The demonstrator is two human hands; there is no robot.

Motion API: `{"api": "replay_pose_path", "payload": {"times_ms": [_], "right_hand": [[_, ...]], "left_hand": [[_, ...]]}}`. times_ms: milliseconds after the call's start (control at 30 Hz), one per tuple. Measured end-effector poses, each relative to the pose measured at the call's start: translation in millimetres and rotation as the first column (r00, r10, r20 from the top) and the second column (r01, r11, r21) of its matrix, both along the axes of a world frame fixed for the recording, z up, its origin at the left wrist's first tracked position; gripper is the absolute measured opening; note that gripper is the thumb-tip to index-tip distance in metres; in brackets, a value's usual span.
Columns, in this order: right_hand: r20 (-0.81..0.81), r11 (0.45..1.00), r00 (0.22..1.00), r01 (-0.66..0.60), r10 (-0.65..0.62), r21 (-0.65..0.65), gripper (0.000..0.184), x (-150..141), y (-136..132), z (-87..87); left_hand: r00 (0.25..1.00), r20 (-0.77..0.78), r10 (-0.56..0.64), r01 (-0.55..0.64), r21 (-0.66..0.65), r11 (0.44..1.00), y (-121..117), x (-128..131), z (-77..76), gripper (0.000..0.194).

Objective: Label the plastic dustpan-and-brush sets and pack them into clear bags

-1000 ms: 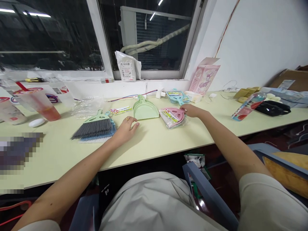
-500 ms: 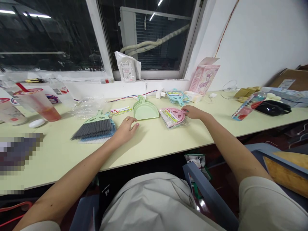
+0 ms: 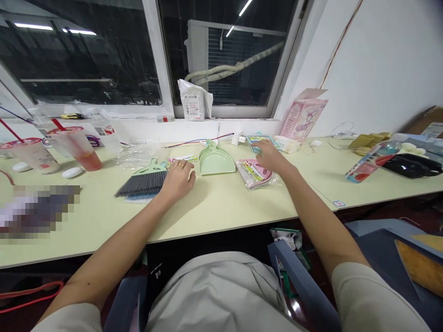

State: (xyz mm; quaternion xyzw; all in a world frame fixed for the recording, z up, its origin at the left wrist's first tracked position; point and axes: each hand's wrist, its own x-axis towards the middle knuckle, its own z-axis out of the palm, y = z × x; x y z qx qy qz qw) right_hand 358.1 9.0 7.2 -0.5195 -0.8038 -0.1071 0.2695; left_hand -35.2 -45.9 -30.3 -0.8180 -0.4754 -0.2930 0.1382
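One green dustpan (image 3: 217, 165) lies on a pale table (image 3: 207, 210) in the head view, between the left hand (image 3: 178, 180), released and loosely bent beside a gray-bristled brush (image 3: 141, 185), and the right hand (image 3: 273, 157), its grip unclear, at a blue packet (image 3: 254, 138) behind a pink packet (image 3: 252, 173).

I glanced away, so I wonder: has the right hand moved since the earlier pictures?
Yes: the right hand has moved forward, nearer the window frame, toward the blue packet.

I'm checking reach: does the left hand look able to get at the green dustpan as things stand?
Probably yes: the left hand is close beside the green dustpan, and nothing visible blocks the gap between them.
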Motion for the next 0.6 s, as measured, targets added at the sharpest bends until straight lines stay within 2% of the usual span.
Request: {"api": "replay_pose_path", "payload": {"times_ms": [67,133,267,333,433,533,600], "right_hand": [[-0.100,0.999,0.994,-0.037,0.033,-0.038,0.053,-40,6,3.3],[-0.162,0.991,0.987,-0.030,0.009,-0.127,0.049,-76,17,1.2],[-0.168,0.931,0.959,0.164,-0.228,-0.326,0.042,-122,41,-15.6],[-0.101,0.893,0.944,0.260,-0.316,-0.367,0.039,-129,48,-26.6],[-0.007,0.872,0.926,0.352,-0.377,-0.341,0.036,-128,51,-40.5],[0.029,0.861,0.910,0.402,-0.414,-0.311,0.033,-120,52,-47.6],[0.018,0.852,0.905,0.406,-0.424,-0.331,0.031,-115,53,-49.4]], "left_hand": [[0.987,0.009,0.163,-0.163,0.013,0.987,7,-15,5.1,0.033],[0.943,0.002,0.332,-0.332,-0.015,0.943,15,-33,8.3,0.036],[0.828,-0.005,0.561,-0.557,-0.134,0.820,30,-73,10.2,0.038],[0.786,-0.015,0.618,-0.609,-0.190,0.770,36,-88,9.5,0.039],[0.729,-0.029,0.684,-0.662,-0.284,0.694,45,-103,6.7,0.050],[0.663,-0.012,0.748,-0.690,-0.396,0.606,55,-112,2.8,0.062],[0.645,-0.011,0.764,-0.686,-0.450,0.572,61,-117,0.5,0.062]]}}
